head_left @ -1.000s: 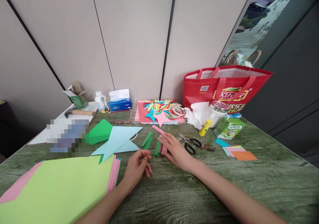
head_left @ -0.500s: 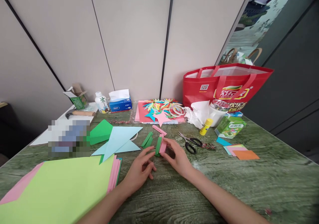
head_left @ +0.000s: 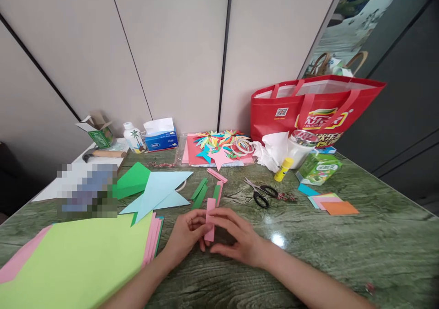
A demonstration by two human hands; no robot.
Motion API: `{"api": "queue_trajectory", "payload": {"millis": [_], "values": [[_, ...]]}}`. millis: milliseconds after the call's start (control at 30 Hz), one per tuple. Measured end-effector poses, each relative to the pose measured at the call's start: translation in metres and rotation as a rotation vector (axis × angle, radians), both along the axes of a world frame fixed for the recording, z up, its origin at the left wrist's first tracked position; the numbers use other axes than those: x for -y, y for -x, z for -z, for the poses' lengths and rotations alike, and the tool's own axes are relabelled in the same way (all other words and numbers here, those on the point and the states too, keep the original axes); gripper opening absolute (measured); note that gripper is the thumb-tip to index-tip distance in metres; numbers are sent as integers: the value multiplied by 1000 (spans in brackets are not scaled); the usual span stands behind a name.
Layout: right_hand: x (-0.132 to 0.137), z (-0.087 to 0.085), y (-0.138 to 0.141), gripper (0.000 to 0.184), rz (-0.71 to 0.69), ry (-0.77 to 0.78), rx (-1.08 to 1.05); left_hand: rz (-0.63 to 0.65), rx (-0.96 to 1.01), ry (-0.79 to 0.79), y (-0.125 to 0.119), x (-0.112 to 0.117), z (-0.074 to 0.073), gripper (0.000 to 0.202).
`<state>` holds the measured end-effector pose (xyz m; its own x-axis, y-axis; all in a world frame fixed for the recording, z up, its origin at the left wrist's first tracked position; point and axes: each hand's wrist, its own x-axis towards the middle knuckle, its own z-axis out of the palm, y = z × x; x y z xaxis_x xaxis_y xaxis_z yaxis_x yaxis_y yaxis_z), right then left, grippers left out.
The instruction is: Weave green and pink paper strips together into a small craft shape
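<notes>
The left hand pinched the pink paper strip over the desk, the right hand, half open, touched it with fingertips, and uneven finger pressure risked a crooked crease

A dark green, wood-grained table carries paper and supplies, its far edge at 12 o'clock. A flat, clear-plastic pack of red and pink paper lies at 12, narrow, folded green paper strips nearer the middle. A red fabric shopping bag stands at 1; a yellow, cylindrical glue stick, a green drink carton and black-handled metal scissors sit toward 2. Small orange, pink and blue paper rectangles lie at 3, a stack topped with yellow-green paper at 8. Toward 10 stand a blue tissue box and a white, palm-printed bottle.
</notes>
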<state>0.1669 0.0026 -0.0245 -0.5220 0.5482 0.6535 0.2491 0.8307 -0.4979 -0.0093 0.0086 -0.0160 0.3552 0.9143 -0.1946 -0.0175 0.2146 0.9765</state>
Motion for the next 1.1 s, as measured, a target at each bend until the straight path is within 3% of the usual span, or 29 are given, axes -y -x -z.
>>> {"api": "queue_trajectory", "payload": {"millis": [100, 167, 233, 300, 400, 567, 800, 1100], "values": [[-3, 6, -1, 36, 153, 43, -92, -32, -17, 7, -1, 1, 1, 34], [-7, 10, -1, 23, 210, 197, -190, -23, -32, 6, -1, 1, 1, 34], [-9, 12, 2, 14, 187, 458, -325, 6, -54, 2, -2, 2, 2, 32], [-9, 11, 6, 18, 112, 727, -467, 30, -77, -5, -2, 2, 3, 28], [-7, 10, 10, 33, 6, 929, -554, 50, -103, -13, -1, 3, 3, 24], [-7, 10, 9, 33, -30, 958, -517, 78, -122, -30, -1, 3, 1, 26], [-6, 10, 9, 33, -32, 967, -526, 12, -143, -56, -2, 4, 3, 28], [-7, 12, 8, 33, -1, 947, -488, 74, -156, -51, -1, 7, 0, 27]]}}
